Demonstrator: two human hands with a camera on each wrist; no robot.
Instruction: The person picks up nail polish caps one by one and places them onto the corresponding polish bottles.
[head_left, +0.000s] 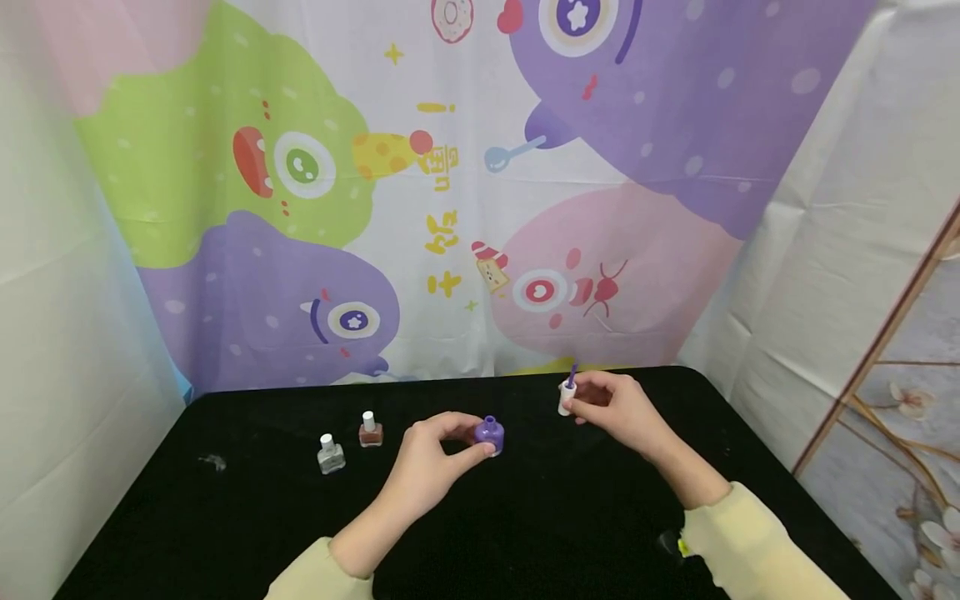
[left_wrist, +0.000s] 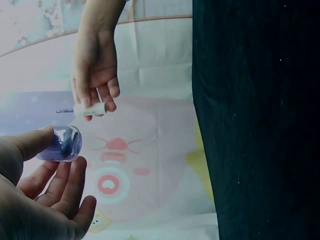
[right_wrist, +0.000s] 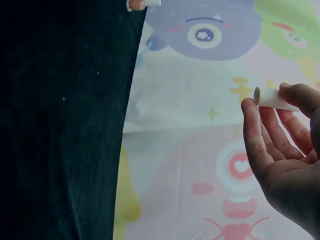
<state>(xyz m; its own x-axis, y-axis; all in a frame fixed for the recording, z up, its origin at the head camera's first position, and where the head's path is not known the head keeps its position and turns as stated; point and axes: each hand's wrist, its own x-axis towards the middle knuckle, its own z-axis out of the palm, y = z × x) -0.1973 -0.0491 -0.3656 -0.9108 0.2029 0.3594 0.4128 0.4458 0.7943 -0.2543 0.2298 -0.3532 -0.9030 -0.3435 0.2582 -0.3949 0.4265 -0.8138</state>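
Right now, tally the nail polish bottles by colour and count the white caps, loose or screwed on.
Purple bottle: 1
Clear or greyish bottle: 1
Brownish bottle: 1
White caps: 3
Total: 6

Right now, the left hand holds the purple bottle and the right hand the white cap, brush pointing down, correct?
No: the brush points up, as the head view shows. The left hand holds the purple bottle, the right hand the white cap.
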